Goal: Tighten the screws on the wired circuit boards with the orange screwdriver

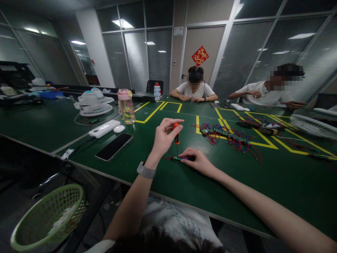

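Note:
My left hand (163, 137) is closed round a small orange-handled screwdriver (176, 134), held upright with its tip down on a little green circuit board (177, 158) on the green table (163, 175). A grey watch sits on that wrist. My right hand (198, 161) lies just right of the screwdriver tip, fingers pressed down on the board's right end, pinning it to the table. Thin red wires stick out of the board's left end.
A heap of green boards with red and blue wires (228, 136) lies past my hands inside yellow tape lines. A black phone (114, 146), white remote (104, 128), pink-lidded bottle (125, 106) and fans (91, 103) stand left. Two people sit across. A green basket (47, 218) hangs below the near edge.

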{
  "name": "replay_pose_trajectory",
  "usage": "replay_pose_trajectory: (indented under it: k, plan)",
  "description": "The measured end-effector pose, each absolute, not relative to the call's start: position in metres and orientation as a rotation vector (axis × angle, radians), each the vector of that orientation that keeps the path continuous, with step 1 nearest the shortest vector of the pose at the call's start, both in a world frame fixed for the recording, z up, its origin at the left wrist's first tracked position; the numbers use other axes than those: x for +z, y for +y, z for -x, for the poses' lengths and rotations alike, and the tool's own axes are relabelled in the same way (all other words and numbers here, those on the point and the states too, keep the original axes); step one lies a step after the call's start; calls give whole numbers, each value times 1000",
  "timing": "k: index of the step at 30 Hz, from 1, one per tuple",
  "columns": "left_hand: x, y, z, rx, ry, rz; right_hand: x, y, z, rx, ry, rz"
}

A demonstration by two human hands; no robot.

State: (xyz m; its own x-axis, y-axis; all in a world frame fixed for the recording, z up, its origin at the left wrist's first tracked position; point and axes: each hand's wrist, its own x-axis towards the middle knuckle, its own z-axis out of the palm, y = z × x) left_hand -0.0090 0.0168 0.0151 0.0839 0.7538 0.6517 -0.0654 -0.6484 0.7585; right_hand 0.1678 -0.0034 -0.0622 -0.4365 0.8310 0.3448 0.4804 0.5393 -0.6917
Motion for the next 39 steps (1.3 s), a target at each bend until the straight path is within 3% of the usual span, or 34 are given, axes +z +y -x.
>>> replay_pose_trajectory:
  k: [5,11,16,23,28,34,39]
  plan:
    - [15,17,7,1521,479,-1624,-61,-4,-167,662,-2104,1051]
    - [18,14,8,1606,663,-1753,-61,-5,-167,655,-2098,1060]
    - [18,13,6,1498,457,-1649,-62,-4,-167,651,-2098,1056]
    - [17,14,8,1632,668,-1767,-62,-4,-168,661,-2099,1057]
    - [15,17,7,1546,499,-1645,-62,-4,-168,675,-2104,1053]
    - [15,17,9,1655,700,-1763,-62,-4,-167,679,-2094,1065]
    - [15,17,9,1551,515,-1672,-62,-4,-168,678,-2097,1062]
